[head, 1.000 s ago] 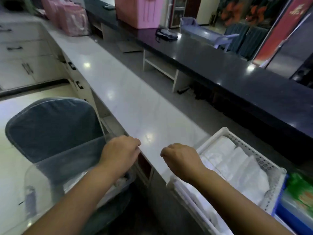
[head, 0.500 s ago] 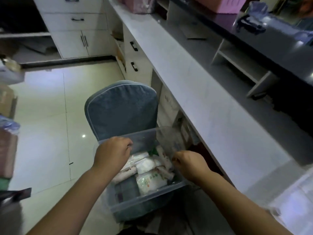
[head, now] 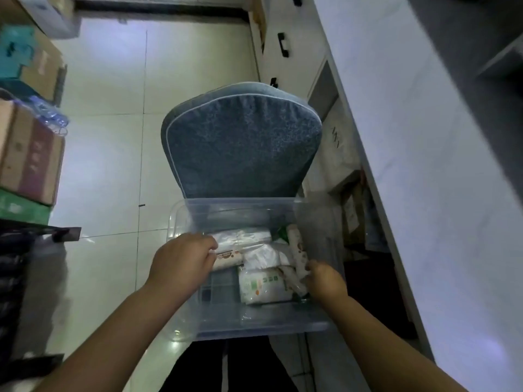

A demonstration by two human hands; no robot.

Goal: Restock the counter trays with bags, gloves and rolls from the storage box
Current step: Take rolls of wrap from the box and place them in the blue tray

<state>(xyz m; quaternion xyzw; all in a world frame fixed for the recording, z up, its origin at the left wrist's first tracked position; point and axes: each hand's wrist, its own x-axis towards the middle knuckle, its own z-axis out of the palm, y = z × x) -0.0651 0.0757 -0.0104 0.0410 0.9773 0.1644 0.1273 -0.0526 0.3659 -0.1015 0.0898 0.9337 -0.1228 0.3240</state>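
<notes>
Pale tiled floor [head: 107,151] by the white bench [head: 424,165], clear plastic storage box [head: 254,321] on the blue-grey padded chair [head: 240,142] looks loaded, so restocking's barely begun imo: right hand [head: 325,280] has fingers clamped round a slim printed roll [head: 295,244], left hand [head: 182,260] curls onto white wrapped packs [head: 240,239], grip unclear.

Clear storage box [head: 268,318], white packs [head: 263,287], speckled blue-grey chair back [head: 240,142].

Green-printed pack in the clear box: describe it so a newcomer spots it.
Find the blue-grey chair back; the clear storage box sits just before it. Among its packets, the white pack nearest the camera lies between the left hand and right hand. Only it carries green-and-orange print.
</notes>
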